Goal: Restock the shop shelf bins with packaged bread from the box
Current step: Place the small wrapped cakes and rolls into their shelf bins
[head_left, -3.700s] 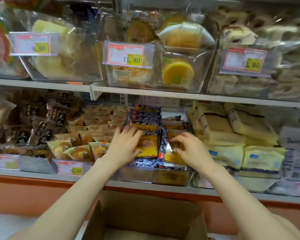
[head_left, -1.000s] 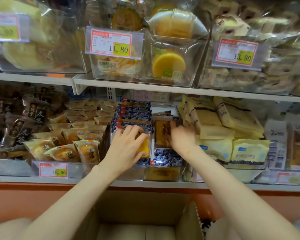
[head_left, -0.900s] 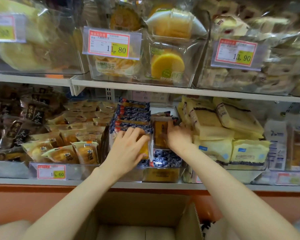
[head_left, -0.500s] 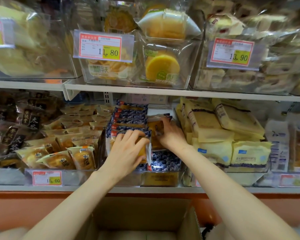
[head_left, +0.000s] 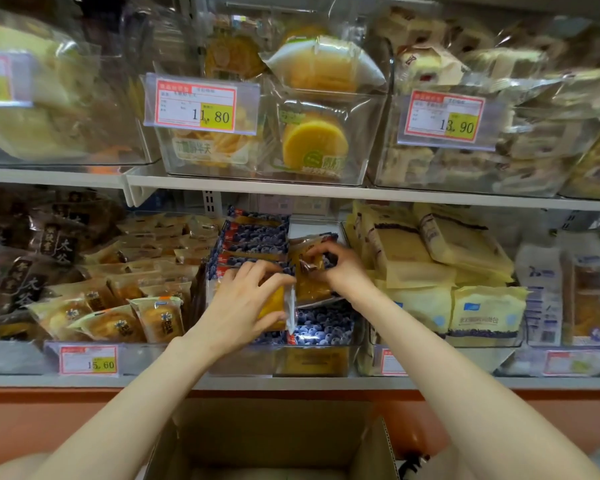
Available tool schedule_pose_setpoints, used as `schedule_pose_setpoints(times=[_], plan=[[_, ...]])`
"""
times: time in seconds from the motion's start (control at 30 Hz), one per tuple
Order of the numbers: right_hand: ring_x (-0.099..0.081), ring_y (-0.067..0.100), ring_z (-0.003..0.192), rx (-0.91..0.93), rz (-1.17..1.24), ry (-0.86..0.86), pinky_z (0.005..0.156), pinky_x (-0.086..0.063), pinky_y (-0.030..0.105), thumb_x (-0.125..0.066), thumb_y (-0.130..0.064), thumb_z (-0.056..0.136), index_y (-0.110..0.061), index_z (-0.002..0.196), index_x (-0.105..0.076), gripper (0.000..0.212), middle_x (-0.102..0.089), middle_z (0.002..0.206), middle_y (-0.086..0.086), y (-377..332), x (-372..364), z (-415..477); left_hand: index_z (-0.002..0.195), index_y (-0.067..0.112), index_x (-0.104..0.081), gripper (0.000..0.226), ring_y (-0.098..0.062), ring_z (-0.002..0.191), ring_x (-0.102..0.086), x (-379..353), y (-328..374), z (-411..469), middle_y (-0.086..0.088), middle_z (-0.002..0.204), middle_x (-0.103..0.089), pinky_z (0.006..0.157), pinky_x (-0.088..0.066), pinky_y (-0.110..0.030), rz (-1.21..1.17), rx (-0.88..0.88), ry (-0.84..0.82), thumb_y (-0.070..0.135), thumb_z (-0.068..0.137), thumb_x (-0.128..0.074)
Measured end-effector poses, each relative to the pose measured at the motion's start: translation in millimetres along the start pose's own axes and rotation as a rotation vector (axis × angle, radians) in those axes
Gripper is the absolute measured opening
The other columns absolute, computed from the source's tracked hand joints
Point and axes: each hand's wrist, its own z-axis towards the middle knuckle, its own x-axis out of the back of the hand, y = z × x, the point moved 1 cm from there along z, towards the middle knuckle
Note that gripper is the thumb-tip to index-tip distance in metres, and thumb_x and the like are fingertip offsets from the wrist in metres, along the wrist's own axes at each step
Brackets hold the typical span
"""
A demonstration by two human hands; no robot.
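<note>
Gripping bread packets (head_left: 310, 289), left hand (head_left: 243, 303), right hand (head_left: 347, 268) behind

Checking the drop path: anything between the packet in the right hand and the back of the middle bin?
Nothing visible. The right hand grips the packet over the bin's right row, and the gap behind it looks free. Stacked packets flank it on the left.

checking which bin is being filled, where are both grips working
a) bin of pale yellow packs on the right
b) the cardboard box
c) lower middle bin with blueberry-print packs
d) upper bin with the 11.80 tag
c: the left grip holds the front pack and the right grip pinches the rear pack, both in the blueberry-print bin on the lower shelf.
</note>
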Motion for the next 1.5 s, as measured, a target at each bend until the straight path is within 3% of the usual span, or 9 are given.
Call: schedule_pose_setpoints(times=[0.13,0.37,0.5,0.67,0.87,0.97,1.07,1.33,1.5], plan=[[-0.054,0.016,0.117,0.105,-0.262,-0.014,0.081,-0.048,0.024,-0.074,-0.002,0.076,-0.043,0.078,-0.061,0.043,-0.06,0.126,-0.01,-17.9,27.4,18.4,0.126,0.025,-0.042,0.057,-0.027,0.098,-0.054,-0.8,0.2,7.7,-0.008,0.113,-0.054,0.074,-0.048,-0.04,-0.054,0.036,0.005,0.045,0.078,-0.065],[-0.053,-0.002,0.09,0.221,-0.562,-0.605,0.08,-0.041,0.018,-0.066,0.009,0.074,-0.024,0.092,-0.069,0.038,-0.06,0.094,-0.02,-39.4,47.6,44.4,0.14,0.035,-0.011,0.095,-0.031,0.135,-0.024,3.9,-4.3,48.4,-0.008,0.147,-0.025,0.111,-0.019,-0.046,-0.2,0.156,-0.067,0.046,0.07,-0.075],[-0.054,0.003,0.09,0.204,-0.601,-0.652,0.084,-0.042,0.022,-0.064,0.006,0.077,-0.024,0.088,-0.071,0.032,-0.058,0.089,-0.025,-29.1,41.1,52.7,0.148,0.027,-0.012,0.099,-0.02,0.14,-0.015,-6.0,-9.5,70.5,-0.001,0.152,-0.021,0.115,-0.003,-0.041,-0.154,0.154,-0.282,0.052,0.072,-0.071],[-0.055,-0.008,0.077,0.2,-0.571,-0.757,0.072,-0.039,0.01,-0.067,0.001,0.08,-0.023,0.088,-0.072,0.027,-0.063,0.087,-0.02,-31.5,56.1,52.5,0.146,0.033,-0.021,0.088,-0.019,0.139,-0.019,-18.6,-15.6,70.4,0.005,0.152,-0.025,0.113,-0.007,-0.043,-0.153,0.149,-0.358,0.054,0.075,-0.067],[-0.061,0.008,0.095,0.201,-0.399,-0.487,0.089,-0.051,0.027,-0.059,0.01,0.085,-0.002,0.106,-0.064,0.025,-0.063,0.108,0.01,-37.7,69.3,89.6,0.144,0.036,-0.028,0.079,-0.019,0.136,-0.021,-23.5,-21.1,68.3,0.007,0.149,-0.026,0.111,-0.011,-0.039,-0.116,0.104,-0.351,0.057,0.077,-0.064],[-0.059,0.028,0.107,0.159,-0.541,-0.485,0.092,-0.051,0.038,-0.064,0.004,0.084,-0.015,0.106,-0.061,0.029,-0.06,0.112,0.011,-26.7,53.5,110.1,0.142,0.037,-0.031,0.076,-0.018,0.135,-0.022,-25.5,-24.1,65.1,0.009,0.147,-0.029,0.11,-0.015,-0.039,-0.153,0.078,-0.352,0.063,0.076,-0.059],[-0.057,0.025,0.111,0.16,-0.803,-0.498,0.094,-0.048,0.037,-0.065,-0.006,0.087,-0.017,0.122,-0.057,0.038,-0.058,0.12,0.009,-15.1,37.6,120.2,0.14,0.04,-0.033,0.081,-0.02,0.135,-0.023,-25.7,-24.1,61.8,0.011,0.145,-0.033,0.107,-0.02,-0.039,-0.2,0.041,-0.339,0.074,0.068,-0.04],[-0.053,0.024,0.106,0.068,-0.994,-0.499,0.078,-0.038,0.024,-0.057,-0.03,0.094,-0.014,0.137,-0.046,0.046,-0.046,0.14,0.01,-15.8,26.6,133.4,0.141,0.039,-0.033,0.068,-0.019,0.134,-0.022,-26.1,-23.5,61.2,0.007,0.145,-0.03,0.109,-0.02,-0.039,-0.179,0.028,-0.322,0.054,0.081,-0.061],[-0.043,0.026,0.128,-0.008,-0.948,-0.559,0.091,-0.038,0.027,-0.056,-0.034,0.095,-0.015,0.141,-0.039,0.053,-0.037,0.147,0.008,-10.7,16.6,138.6,0.14,0.04,-0.034,0.067,-0.019,0.133,-0.024,-26.4,-23.8,60.9,0.007,0.144,-0.031,0.107,-0.022,-0.037,-0.19,0.024,-0.318,0.054,0.081,-0.061]])
